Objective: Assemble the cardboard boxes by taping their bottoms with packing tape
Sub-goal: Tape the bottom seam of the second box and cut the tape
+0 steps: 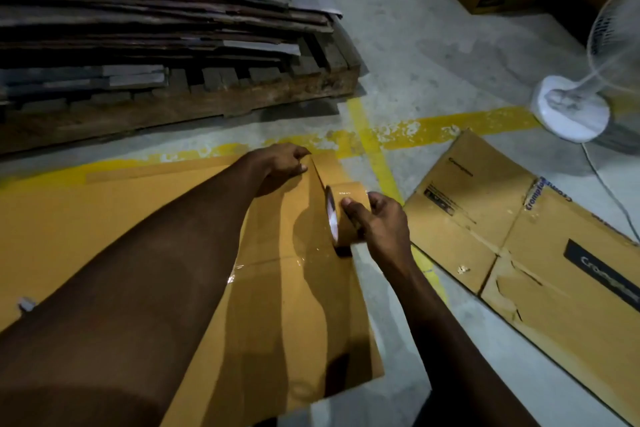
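At the far edge of the box (pixel 104 218), the left hand (pixel 282 166) pinches the tape (pixel 318 172); nearer along the box, the right hand (pixel 381 222) grips the roll (pixel 348 215).

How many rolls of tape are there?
1. The roll of tape is gripped in the right hand, on edge above the plain cardboard box; the left hand pinches its pulled-out strip. Others may be hidden out of view.

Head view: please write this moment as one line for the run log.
left hand: pinches tape end at cardboard box far edge | right hand: grips tape roll | strip: stretched between hands
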The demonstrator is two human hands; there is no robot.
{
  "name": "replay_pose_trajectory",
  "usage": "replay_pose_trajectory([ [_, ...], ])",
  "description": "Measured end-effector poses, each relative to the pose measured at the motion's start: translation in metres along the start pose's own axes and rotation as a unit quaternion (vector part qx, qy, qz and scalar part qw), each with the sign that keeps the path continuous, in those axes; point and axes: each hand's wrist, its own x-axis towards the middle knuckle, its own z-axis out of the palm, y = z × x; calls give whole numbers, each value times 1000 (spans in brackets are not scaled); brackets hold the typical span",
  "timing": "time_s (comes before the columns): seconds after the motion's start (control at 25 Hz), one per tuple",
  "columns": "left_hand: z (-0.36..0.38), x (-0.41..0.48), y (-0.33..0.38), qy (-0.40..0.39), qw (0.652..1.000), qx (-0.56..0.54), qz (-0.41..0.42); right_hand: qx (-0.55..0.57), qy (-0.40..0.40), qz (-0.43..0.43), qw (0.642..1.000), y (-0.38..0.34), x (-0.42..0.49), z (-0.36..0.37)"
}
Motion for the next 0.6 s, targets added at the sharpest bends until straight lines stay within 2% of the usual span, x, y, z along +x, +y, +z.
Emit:
replay_pose_trajectory([
  [0.24,10,1,-2,16,998,63,-13,55,-29,13,998,19,-72,-24],
  [0.32,16,-3,-1,50,994,96,-33,54,-2,19,998,23,-93,-31],
  [0.48,26,-19,2,117,981,135,-70,72,-42,37,996,18,-112,-40],
  [0.6,26,-26,10,123,980,137,-82,25,-21,29,999,20,-125,-47],
])
